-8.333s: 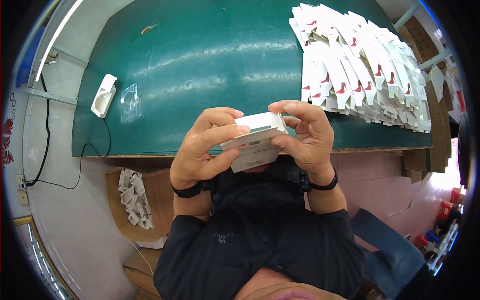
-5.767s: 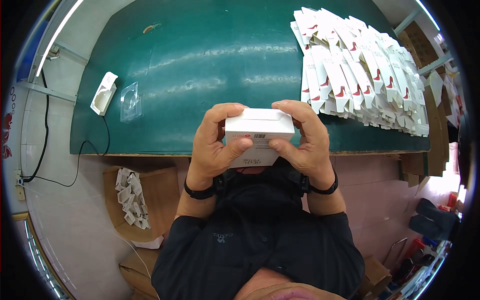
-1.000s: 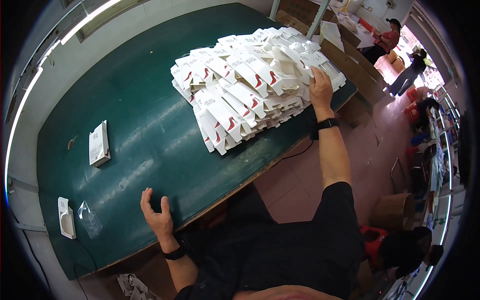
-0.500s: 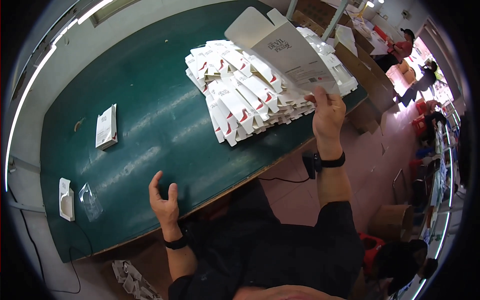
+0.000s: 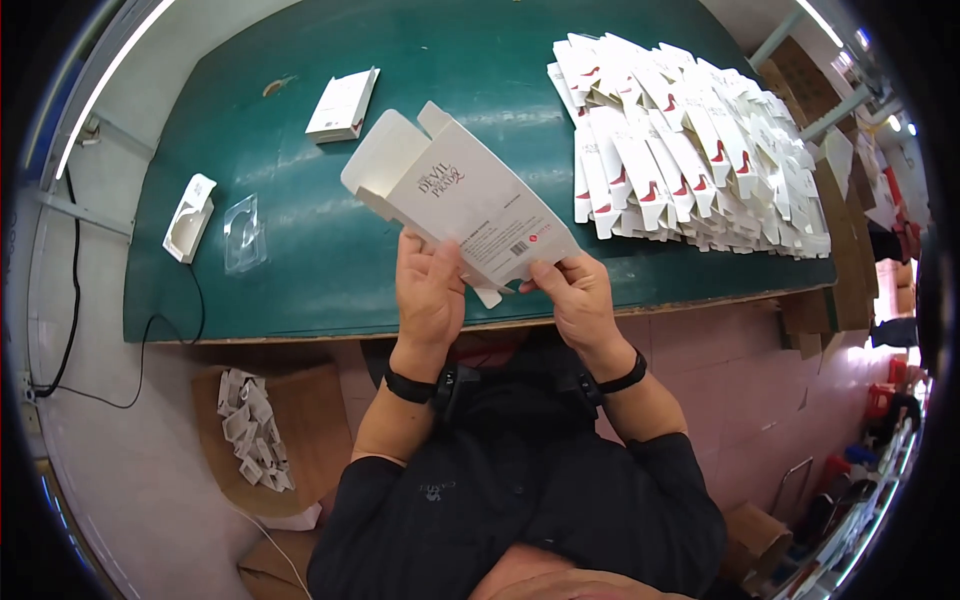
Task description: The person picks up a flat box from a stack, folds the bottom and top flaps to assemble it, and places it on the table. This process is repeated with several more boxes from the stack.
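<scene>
Between both hands I hold a white printed folding carton (image 5: 470, 205), tilted, its flaps open at the upper left end. My left hand (image 5: 430, 290) grips its lower left edge, the thumb on the printed face. At the lower right corner my right hand (image 5: 575, 300) pinches it between thumb and fingers. To the right lies a large pile of flattened white cartons (image 5: 690, 160) printed with red high-heeled shoes. Beyond the held carton, a standing-up white box (image 5: 343, 105) rests on the green table (image 5: 480, 75).
At the table's left are a small white box with a cut-out (image 5: 188, 220) and a clear plastic tray (image 5: 244, 235). Below the table edge, a brown cardboard box (image 5: 310, 415) holds white scraps. A black cable (image 5: 203, 310) hangs at the left edge. People work far right.
My right hand has brought the carton from over the pile to in front of me. My left hand, open and empty before, now grips it. The view has turned leftward.
</scene>
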Available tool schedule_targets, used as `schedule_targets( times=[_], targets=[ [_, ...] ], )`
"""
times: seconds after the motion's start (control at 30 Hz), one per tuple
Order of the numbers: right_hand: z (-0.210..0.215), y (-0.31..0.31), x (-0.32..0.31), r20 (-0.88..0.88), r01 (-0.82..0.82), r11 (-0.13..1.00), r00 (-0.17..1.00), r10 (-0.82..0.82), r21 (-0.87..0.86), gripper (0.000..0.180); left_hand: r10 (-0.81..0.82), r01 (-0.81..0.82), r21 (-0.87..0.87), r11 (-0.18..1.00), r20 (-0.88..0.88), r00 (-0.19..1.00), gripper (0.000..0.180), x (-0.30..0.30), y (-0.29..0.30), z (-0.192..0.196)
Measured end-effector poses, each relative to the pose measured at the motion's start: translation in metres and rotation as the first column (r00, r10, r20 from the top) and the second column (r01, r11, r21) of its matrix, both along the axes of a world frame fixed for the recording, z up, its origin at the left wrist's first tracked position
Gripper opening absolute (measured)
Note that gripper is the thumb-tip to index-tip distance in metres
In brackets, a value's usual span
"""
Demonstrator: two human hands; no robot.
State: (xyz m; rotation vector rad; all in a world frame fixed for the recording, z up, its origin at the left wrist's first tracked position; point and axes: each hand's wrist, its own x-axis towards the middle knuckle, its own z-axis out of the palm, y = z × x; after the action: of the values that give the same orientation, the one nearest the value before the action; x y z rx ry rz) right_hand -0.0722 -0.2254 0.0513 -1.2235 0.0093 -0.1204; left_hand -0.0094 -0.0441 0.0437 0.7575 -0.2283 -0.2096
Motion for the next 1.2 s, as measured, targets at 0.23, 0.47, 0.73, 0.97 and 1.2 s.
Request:
schedule_targets(
  times=[0.23, 0.47, 0.73, 0.97, 1.2],
  targets=[
    [0.014, 0.004, 0.013, 0.197, 0.034, 0.983, 0.98, 0.003, -0.18, 0.047, 0.133, -0.127, 0.072, 0.989, -0.078, 0.988, 0.048, 0.0, 0.018, 0.0],
    [0.006, 0.007, 0.015, 0.279, 0.116, 0.836, 0.959, 0.046, -0.537, 0.052, 0.078, -0.071, 0.092, 0.993, -0.074, 0.994, 0.05, -0.006, 0.016, -0.007],
    [0.005, 0.006, 0.019, 0.295, 0.08, 0.716, 0.938, 0.181, -0.693, 0.059, 0.019, -0.004, 0.109, 0.994, -0.14, 0.99, 0.048, -0.002, 0.02, -0.009],
    [-0.003, 0.009, 0.021, 0.276, 0.044, 0.645, 0.924, 0.264, -0.763, 0.077, -0.057, 0.068, 0.052, 0.996, -0.195, 0.979, 0.057, 0.006, 0.027, -0.015],
    [-0.004, -0.005, 0.024, 0.254, -0.128, 0.809, 0.911, 0.324, -0.574, 0.08, -0.159, 0.141, -0.078, 0.987, -0.323, 0.933, 0.065, 0.012, 0.033, -0.01]
  ],
)
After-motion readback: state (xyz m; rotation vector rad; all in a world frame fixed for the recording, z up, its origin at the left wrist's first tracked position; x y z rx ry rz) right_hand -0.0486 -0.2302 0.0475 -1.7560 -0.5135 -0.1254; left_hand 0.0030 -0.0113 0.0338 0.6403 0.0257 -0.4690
